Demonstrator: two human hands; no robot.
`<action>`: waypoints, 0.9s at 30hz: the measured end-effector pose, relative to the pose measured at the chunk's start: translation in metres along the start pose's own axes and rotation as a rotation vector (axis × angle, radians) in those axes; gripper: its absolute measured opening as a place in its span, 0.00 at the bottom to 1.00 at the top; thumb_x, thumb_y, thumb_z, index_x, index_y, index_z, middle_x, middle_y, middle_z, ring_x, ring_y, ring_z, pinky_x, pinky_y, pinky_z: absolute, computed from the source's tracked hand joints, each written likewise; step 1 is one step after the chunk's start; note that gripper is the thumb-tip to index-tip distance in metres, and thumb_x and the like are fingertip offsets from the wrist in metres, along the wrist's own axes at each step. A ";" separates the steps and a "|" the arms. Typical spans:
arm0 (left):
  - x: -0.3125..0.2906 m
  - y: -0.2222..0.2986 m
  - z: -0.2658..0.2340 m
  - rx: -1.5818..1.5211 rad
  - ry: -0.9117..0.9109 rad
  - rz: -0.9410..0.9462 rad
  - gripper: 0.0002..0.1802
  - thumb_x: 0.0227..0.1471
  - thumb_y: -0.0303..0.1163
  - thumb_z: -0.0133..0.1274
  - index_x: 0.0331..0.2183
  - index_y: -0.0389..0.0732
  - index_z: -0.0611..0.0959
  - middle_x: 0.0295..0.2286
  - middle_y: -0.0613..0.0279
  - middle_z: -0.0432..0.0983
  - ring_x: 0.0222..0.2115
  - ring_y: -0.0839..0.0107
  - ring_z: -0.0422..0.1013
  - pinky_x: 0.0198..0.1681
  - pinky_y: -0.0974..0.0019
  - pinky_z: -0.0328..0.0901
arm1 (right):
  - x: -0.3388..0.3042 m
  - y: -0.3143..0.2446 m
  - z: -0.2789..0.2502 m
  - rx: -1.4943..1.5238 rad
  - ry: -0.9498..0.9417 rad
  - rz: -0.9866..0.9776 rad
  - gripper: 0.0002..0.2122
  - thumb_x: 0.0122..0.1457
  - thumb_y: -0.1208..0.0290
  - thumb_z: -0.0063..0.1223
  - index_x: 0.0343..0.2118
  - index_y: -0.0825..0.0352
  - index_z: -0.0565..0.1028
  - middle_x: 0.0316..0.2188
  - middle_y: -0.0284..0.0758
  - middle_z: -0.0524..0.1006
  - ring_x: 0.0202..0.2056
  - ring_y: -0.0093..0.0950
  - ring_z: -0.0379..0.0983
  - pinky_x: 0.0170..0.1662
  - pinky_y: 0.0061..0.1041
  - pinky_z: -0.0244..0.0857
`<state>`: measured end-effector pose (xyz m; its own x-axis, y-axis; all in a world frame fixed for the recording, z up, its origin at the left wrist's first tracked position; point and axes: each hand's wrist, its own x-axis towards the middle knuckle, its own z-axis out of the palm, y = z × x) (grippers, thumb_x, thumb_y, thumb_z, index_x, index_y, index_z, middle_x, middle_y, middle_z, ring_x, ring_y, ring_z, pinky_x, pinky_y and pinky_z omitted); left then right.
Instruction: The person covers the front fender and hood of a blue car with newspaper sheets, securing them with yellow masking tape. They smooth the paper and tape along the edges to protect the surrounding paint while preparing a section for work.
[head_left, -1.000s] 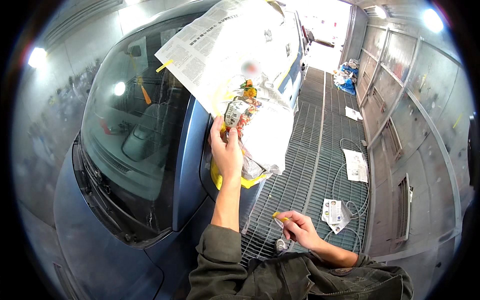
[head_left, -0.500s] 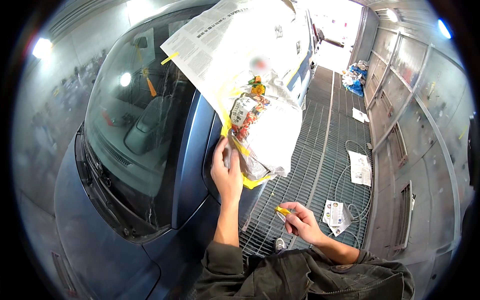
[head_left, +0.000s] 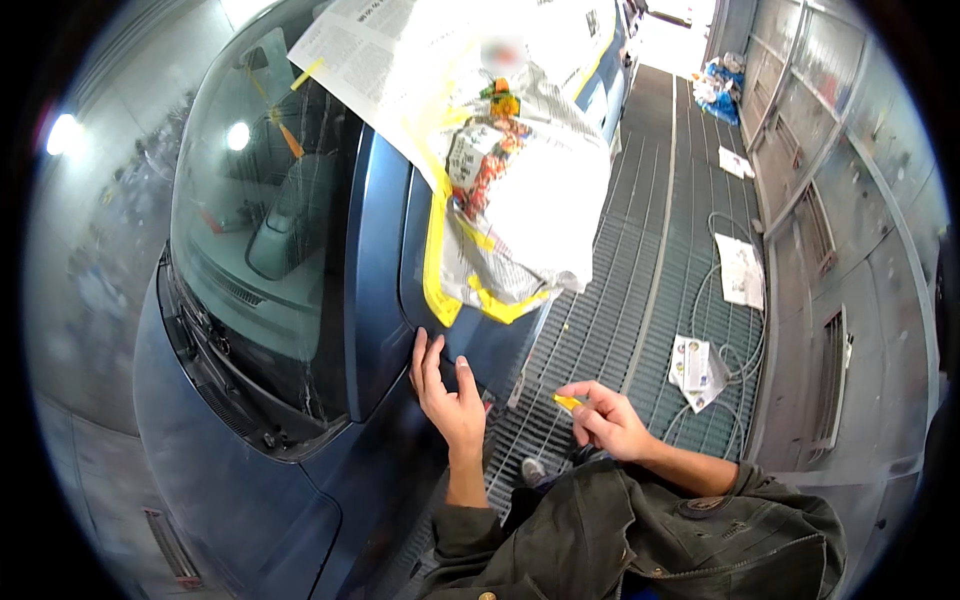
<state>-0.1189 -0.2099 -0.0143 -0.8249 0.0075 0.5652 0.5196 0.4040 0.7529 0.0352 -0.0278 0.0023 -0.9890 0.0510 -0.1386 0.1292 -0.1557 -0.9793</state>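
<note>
My left hand (head_left: 452, 398) has its fingers apart, with the fingertips against the blue panel of the car (head_left: 378, 225), just below the corner of the taped paper. Newspaper sheets (head_left: 545, 205) cover the side window area and hang down in creased folds. Yellow masking tape (head_left: 436, 262) runs along their front and lower borders. Over the floor grating, my right hand (head_left: 610, 428) pinches a small yellow piece of tape (head_left: 567, 402) between thumb and fingers. How much tape is inside that hand is hidden.
The windshield (head_left: 270, 220) and hood lie to the left. Slatted metal grating (head_left: 610, 320) forms the floor at right. Loose newspaper (head_left: 740, 270) and a thin hose (head_left: 715, 225) lie near the metal wall (head_left: 850, 250). Farther back is a blue and white heap (head_left: 718, 90).
My left hand has left the taped paper corner and moved down to the bare panel, its fingers spreading. My right hand keeps its piece of tape. The view has shifted.
</note>
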 end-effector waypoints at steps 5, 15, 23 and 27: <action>-0.021 0.001 -0.013 -0.120 -0.052 -0.124 0.19 0.56 0.18 0.51 0.50 0.31 0.76 0.63 0.49 0.60 0.43 0.69 0.73 0.35 0.72 0.68 | -0.016 0.016 0.008 -0.016 0.041 0.033 0.12 0.69 0.74 0.43 0.53 0.66 0.71 0.16 0.25 0.71 0.20 0.13 0.63 0.25 0.17 0.59; -0.063 -0.023 -0.012 -0.115 -0.259 -0.154 0.23 0.54 0.19 0.52 0.53 0.33 0.74 0.66 0.49 0.53 0.43 0.66 0.75 0.38 0.70 0.70 | -0.063 0.035 0.022 0.023 0.170 0.108 0.12 0.70 0.70 0.43 0.52 0.64 0.72 0.18 0.24 0.71 0.20 0.11 0.62 0.24 0.16 0.56; -0.134 -0.036 -0.018 -0.143 -0.454 -0.210 0.22 0.60 0.23 0.50 0.56 0.32 0.73 0.65 0.50 0.56 0.42 0.69 0.77 0.38 0.72 0.71 | -0.099 0.033 0.004 0.041 0.219 0.090 0.12 0.70 0.71 0.43 0.53 0.64 0.73 0.18 0.24 0.72 0.20 0.11 0.63 0.24 0.15 0.56; -0.182 -0.019 -0.017 -0.111 -0.629 -0.229 0.20 0.59 0.29 0.55 0.52 0.35 0.78 0.50 0.50 0.75 0.35 0.67 0.78 0.34 0.69 0.72 | -0.123 0.033 -0.013 0.028 0.211 0.026 0.12 0.69 0.73 0.43 0.53 0.66 0.73 0.18 0.25 0.72 0.20 0.12 0.64 0.25 0.16 0.57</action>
<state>0.0249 -0.2346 -0.1262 -0.8719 0.4775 0.1087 0.3085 0.3631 0.8792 0.1617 -0.0260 -0.0152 -0.9481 0.2519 -0.1941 0.1493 -0.1864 -0.9711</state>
